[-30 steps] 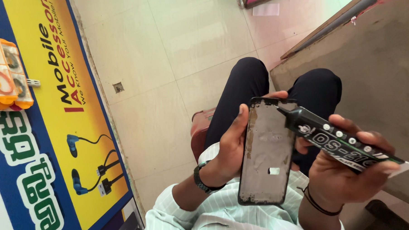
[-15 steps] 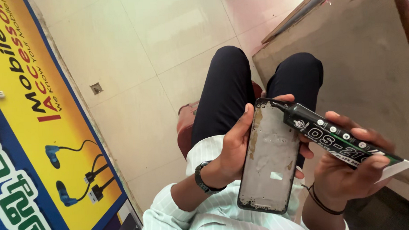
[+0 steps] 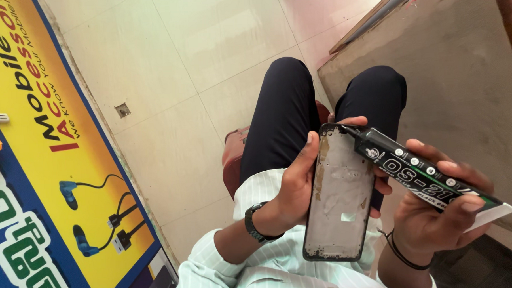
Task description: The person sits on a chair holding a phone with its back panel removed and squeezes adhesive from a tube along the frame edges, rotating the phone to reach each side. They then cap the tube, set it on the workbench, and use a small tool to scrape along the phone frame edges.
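I'm looking down over the lap and seeing the left hand (image 3: 294, 185) wrapping its fingers around the left edge of a phone frame (image 3: 340, 195), gripping it firmly and holding it upright with the bare, smudged inner face turned toward me. The right hand (image 3: 434, 211) is closing tight around a black glue tube (image 3: 421, 169), thumb on the underside and fingers lying across the top, and it is pointing the thin nozzle at the frame's upper right corner, where the tip is touching or nearly touching the rim. The frame is hovering above the dark trousers (image 3: 283, 114), just in front of the striped shirt (image 3: 260, 269). A black wristwatch (image 3: 253, 222) is showing on the left wrist, with pale floor tiles (image 3: 196, 66) beneath and a yellow and blue poster (image 3: 52, 168) lying to the left.
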The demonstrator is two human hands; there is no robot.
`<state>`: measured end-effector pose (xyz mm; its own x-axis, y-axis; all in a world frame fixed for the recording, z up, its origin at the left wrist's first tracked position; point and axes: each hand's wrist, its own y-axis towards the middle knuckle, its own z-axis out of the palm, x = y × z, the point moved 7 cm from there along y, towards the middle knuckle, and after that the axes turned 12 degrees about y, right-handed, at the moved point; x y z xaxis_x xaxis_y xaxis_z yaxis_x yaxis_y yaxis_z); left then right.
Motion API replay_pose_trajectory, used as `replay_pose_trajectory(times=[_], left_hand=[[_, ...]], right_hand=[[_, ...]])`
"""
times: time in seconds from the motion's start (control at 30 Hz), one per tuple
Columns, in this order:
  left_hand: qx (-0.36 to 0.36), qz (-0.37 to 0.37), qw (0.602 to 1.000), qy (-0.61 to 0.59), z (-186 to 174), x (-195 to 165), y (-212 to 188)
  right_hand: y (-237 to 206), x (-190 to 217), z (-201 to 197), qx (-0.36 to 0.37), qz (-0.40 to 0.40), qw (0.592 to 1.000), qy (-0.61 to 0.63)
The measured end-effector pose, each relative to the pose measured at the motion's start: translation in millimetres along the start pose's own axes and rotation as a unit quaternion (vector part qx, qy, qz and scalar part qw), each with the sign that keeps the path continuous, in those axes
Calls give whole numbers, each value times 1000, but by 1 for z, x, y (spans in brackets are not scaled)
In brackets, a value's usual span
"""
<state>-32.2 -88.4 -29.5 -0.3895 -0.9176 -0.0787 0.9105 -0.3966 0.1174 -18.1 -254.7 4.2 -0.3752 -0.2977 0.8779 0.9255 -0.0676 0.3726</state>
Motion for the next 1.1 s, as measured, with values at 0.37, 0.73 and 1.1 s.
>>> replay_pose_trajectory(times=[0.37,0.73,1.1], left_hand=[[2,5,1000,16,3,-2,1],[-12,4,999,40,4,-3,3],[-2,8,1000,30,3,-1,3]], right_hand=[[1,0,0,-13,-14,1000,11],[0,-4,-9,-25,-9,999,22],[1,-1,-1,-28,-13,999,31]])
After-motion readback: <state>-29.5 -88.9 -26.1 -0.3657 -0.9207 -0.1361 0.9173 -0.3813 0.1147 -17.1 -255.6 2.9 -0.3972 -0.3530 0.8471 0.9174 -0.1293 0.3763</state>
